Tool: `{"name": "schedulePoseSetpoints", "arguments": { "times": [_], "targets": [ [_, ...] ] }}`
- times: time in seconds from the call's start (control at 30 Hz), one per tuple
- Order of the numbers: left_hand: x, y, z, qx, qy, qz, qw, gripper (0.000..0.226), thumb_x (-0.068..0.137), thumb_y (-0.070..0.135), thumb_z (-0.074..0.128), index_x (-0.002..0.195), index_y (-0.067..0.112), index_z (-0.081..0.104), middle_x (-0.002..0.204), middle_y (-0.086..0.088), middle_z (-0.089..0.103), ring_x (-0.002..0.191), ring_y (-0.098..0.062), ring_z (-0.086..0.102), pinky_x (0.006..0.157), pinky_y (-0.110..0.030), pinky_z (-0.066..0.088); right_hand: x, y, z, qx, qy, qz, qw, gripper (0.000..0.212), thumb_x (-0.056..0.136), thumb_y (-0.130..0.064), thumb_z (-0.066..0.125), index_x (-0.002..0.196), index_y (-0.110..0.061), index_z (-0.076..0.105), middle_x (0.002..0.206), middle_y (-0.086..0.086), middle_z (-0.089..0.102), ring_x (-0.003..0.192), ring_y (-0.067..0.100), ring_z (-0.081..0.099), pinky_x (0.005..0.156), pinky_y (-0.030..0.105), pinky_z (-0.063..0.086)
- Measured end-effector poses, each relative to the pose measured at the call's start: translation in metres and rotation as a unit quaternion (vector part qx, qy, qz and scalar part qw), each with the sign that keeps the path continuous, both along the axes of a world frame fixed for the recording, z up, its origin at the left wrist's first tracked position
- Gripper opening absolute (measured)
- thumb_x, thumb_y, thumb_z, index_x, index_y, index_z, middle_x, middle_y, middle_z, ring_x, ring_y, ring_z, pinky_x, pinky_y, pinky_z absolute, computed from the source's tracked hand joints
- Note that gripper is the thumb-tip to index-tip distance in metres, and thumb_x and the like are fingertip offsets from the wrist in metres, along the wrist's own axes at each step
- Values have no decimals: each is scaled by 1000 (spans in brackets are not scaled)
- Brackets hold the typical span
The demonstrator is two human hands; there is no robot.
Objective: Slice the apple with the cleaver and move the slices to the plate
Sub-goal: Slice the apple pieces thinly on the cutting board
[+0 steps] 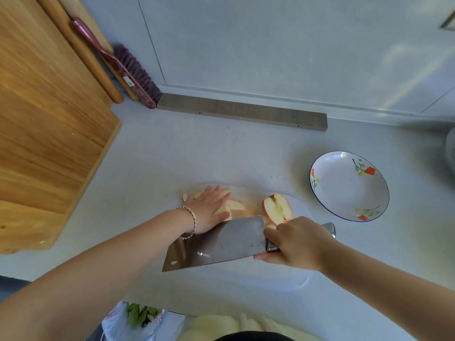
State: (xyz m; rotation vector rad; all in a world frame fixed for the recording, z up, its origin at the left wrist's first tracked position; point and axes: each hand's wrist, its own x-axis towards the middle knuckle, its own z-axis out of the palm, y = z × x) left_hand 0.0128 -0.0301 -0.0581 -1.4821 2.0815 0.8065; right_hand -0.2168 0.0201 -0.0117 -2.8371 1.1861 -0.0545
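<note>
While the left grip point(206, 207) lay flat on the slices point(236, 205), fingers straight, seemingly herding them toward the cleaver point(216, 244), the right grip point(298, 242) clasped its handle; the apple half point(277, 209) stood beside, the plate point(344, 190) near.

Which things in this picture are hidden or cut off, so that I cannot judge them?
All in the head view:
- The left hand covers most apple slices; their number is unclear.
- The right hand hides most of the handle of the cleaver.
- The right frame edge cuts off a grey object.
</note>
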Motion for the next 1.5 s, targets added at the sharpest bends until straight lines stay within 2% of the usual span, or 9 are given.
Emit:
{"name": "schedulePoseSetpoints", "arguments": {
  "times": [0.17, 0.3, 0.43, 0.53, 0.63, 0.87, 1.17, 1.33, 1.5],
  "targets": [
    [21, -8, -5, -57, 14, 73, 996, 55, 98, 45, 22, 148, 33, 2, 159, 1, -5, 147, -18, -6, 116, -48, 6, -31, 10, 10, 34, 23, -39, 998, 77, 93, -63, 6, 52, -20, 55, 34, -1, 41, 27, 20, 44, 40, 18, 18],
    [33, -9, 8, -162, 175, 284, 929, 41, 95, 23, 45, 135, 14, 43, 143, -9, 43, 131, -23, 43, 107, -32, 33, -51, 22, 36, 160, 79, -166, 970, 48, 84, -73, 19, 65, -32, 35, 61, -4, 44, 64, 18, 51, 52, 26, 28],
    [20, 4, 19, -278, 215, 463, 814, 20, 90, 7, 48, 104, 5, 61, 109, -15, 62, 94, -30, 59, 77, -26, 39, -56, 37, 27, 337, -112, -390, 849, 49, 90, -54, 46, 61, -16, 37, 52, -4, 35, 45, 12, 30, 47, 24, 26],
    [-12, 32, 16, -258, 222, 386, 858, 10, 84, 5, 54, 93, 5, 60, 103, -13, 58, 89, -31, 57, 72, -29, 40, -41, 38, 17, 464, -304, -499, 666, 50, 92, -52, 42, 64, -12, 36, 45, -2, 27, 37, 14, 21, 41, 18, 20],
    [-48, 54, 4, -172, 192, 210, 943, 31, 84, 19, 62, 113, 12, 54, 124, -6, 51, 109, -25, 52, 84, -32, 45, -26, 39, 11, 497, -352, -524, 596, 52, 93, -53, 40, 62, -13, 34, 40, -4, 24, 33, 12, 19, 40, 15, 18],
    [-84, 59, -16, -157, 117, 144, 970, 61, 84, 30, 62, 137, 16, 34, 141, -3, 36, 133, -20, 28, 107, -27, 31, -8, 56, -14, 486, -314, -539, 612, 53, 91, -57, 40, 63, -12, 39, 41, -3, 34, 32, 12, 28, 40, 18, 25],
    [-91, 70, -25, -157, 214, 259, 929, 58, 79, 14, 66, 131, 13, 40, 134, -3, 42, 128, -19, 37, 103, -26, 36, -1, 66, -25, 474, -307, -564, 603, 53, 93, -57, 36, 69, -10, 43, 53, 2, 38, 38, 13, 32, 40, 19, 29],
    [-94, 69, -22, -132, 236, 305, 913, 49, 79, 13, 68, 125, 13, 51, 120, -2, 45, 119, -18, 46, 88, -2, 30, 2, 63, -26, 470, -309, -561, 608, 53, 93, -57, 35, 70, -9, 44, 55, 3, 37, 39, 13, 31, 42, 20, 28],
    [-96, 67, -14, -94, 228, 302, 921, 42, 86, 21, 61, 127, 25, 52, 114, -8, 49, 106, -24, 54, 82, -19, 37, 1, 63, -23, 476, -322, -564, 593, 53, 93, -57, 35, 70, -10, 41, 54, 3, 36, 37, 13, 30, 41, 20, 28]
  ]
}}
